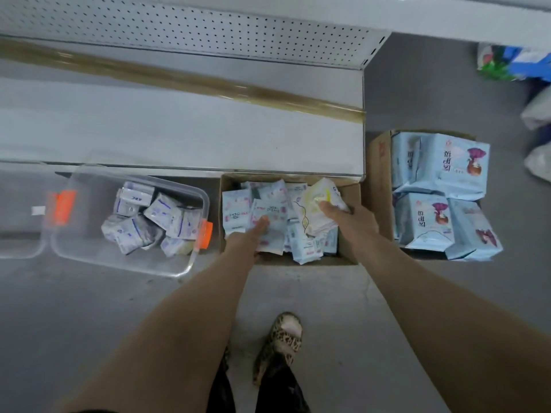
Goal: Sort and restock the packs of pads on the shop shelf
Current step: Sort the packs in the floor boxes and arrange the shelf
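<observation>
Both arms reach down into mid box [348, 248], centre frame, on the floor against the shelf [179, 129] base. Left hand [249, 235] pinches a blue pack [272, 234] at its lower left edge: thumb on top, other fingers hidden under it. Right hand [347, 217] grips a cream pack [311, 204] at the box's upper right, fingers curled over its edge. More pale blue packs lie loose in the same box under both. Clear bin [119, 263] with orange clips sits left of centre and holds small white packs [149, 219] piled at its right end. Right box [377, 180], just beside mid box, holds large light-blue packs [447, 171]. Shelf spans upper frame. Shoe [281, 341] at bottom centre.
</observation>
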